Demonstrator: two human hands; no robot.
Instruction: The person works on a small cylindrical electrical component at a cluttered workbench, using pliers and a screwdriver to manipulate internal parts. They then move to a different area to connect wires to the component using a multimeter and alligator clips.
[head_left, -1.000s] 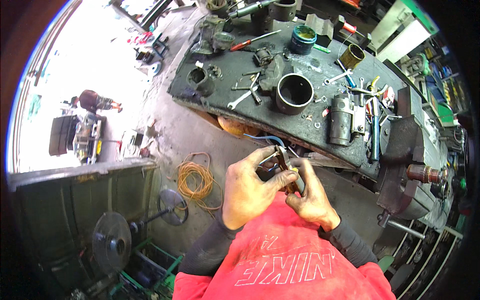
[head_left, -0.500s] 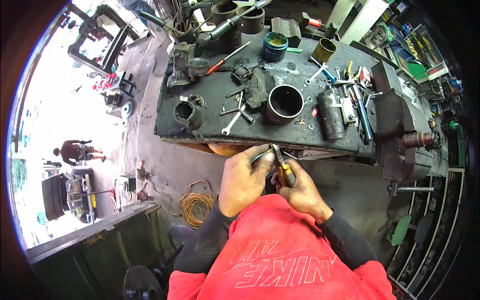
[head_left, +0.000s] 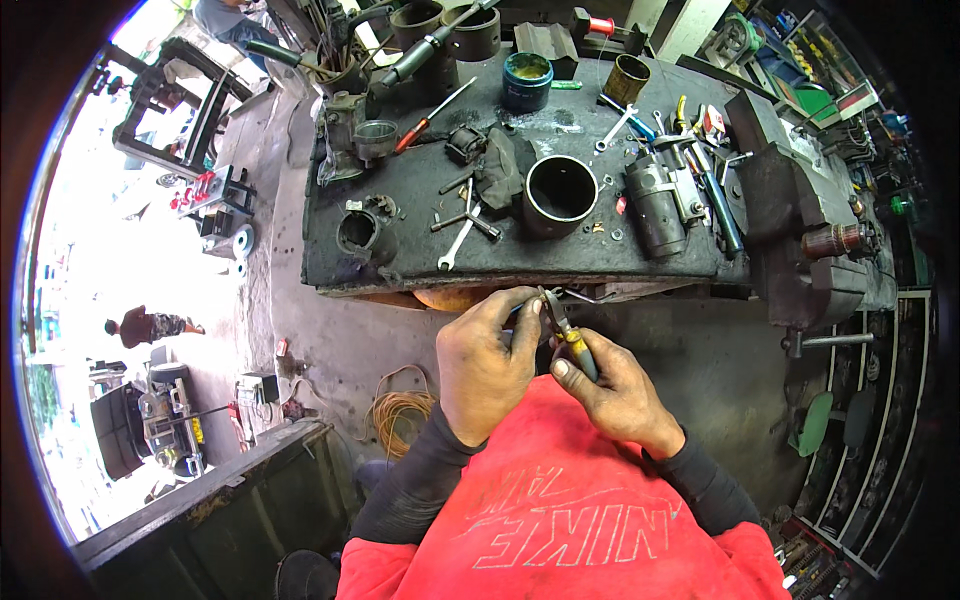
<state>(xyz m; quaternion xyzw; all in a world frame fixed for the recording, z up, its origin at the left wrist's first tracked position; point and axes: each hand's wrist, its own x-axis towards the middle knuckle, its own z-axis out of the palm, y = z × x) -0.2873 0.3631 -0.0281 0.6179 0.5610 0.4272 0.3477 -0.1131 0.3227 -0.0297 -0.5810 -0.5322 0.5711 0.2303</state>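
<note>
My right hand (head_left: pixel 628 398) is closed around the yellow-and-grey handles of a pair of pliers (head_left: pixel 577 346), with the thumb lying along them. The metal jaws point up toward my left hand (head_left: pixel 485 365), whose thumb and fingers pinch together right beside them. A small blue bit shows at those fingers, but what they hold is mostly hidden. Both hands are just in front of the dark workbench (head_left: pixel 400 265), below its near edge. On the bench, closest to them, lie an open-end wrench (head_left: pixel 460 243), a hollow metal cylinder (head_left: pixel 561 196) and a dark cylindrical motor (head_left: pixel 655 210).
A heavy vise (head_left: pixel 815 250) is at the bench's right end. A screwdriver (head_left: pixel 435 115), a blue tub (head_left: pixel 527 82) and a rusty ring (head_left: pixel 626 80) sit farther back. Coiled orange hose (head_left: pixel 400 420) lies on the floor. Another person (head_left: pixel 150 327) is far off to the left.
My right hand has shifted slightly down and right, and its thumb now shows along the pliers' handles, which look closer together. My left hand keeps its pinch by the jaws. The view has shifted slightly.
</note>
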